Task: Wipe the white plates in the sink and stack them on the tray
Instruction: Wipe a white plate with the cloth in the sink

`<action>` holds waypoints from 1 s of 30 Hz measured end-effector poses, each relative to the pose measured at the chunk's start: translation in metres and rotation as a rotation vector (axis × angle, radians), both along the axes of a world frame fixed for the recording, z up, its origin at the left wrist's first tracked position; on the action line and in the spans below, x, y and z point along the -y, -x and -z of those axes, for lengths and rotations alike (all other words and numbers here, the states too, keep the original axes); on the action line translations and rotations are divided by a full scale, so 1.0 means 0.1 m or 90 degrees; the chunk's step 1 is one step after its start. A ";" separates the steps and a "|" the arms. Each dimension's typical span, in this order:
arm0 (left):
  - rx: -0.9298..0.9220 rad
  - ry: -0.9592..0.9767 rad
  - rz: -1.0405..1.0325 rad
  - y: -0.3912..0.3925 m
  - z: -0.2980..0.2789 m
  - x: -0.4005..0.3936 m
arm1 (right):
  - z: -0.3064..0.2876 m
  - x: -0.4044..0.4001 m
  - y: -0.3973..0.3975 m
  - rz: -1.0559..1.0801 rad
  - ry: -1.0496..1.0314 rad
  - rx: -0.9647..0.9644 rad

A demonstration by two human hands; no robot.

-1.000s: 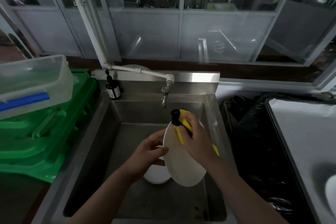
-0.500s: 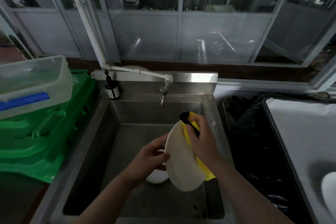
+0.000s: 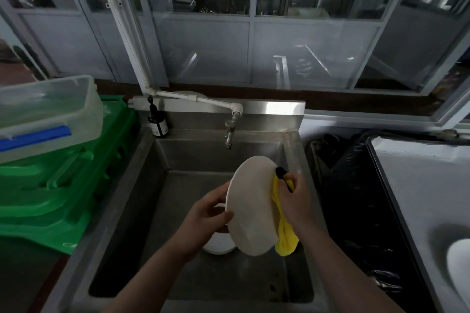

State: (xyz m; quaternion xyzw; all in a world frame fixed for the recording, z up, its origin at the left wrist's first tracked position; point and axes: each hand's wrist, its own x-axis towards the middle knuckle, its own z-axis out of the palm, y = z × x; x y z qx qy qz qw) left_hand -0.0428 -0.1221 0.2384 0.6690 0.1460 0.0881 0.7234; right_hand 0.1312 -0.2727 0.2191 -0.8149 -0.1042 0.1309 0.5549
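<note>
A white plate (image 3: 250,207) is held tilted on edge above the steel sink (image 3: 142,201). My left hand (image 3: 207,216) grips its left rim, thumb on the near face. My right hand (image 3: 295,201) holds a yellow cloth (image 3: 284,239) with a black edge against the plate's right, far side. Another white plate (image 3: 218,245) lies on the sink floor, mostly hidden behind my left hand and the held plate. On the grey tray (image 3: 417,185) at the right, one white plate (image 3: 460,264) shows at the frame edge.
A tap (image 3: 230,132) hangs over the back of the sink, with a dark bottle (image 3: 157,123) in the back left corner. Green crates (image 3: 58,185) and a clear plastic box (image 3: 45,114) stand to the left. A black bin bag (image 3: 351,198) lies between sink and tray.
The plate has turned so its near face shows to me. My right hand and the cloth have slid from the plate's front to its right, far side.
</note>
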 end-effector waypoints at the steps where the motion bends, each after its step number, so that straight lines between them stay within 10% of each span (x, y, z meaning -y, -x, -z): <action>1: -0.001 -0.004 0.000 0.01 0.00 -0.01 | 0.04 0.01 0.02 0.004 0.005 -0.009; 12: -0.021 -0.013 0.009 -0.03 -0.01 -0.01 | 0.24 -0.04 0.17 0.080 0.018 -0.054; 30: -0.028 0.030 0.034 -0.15 -0.10 -0.12 | -0.37 -0.31 0.42 -0.257 -0.033 0.166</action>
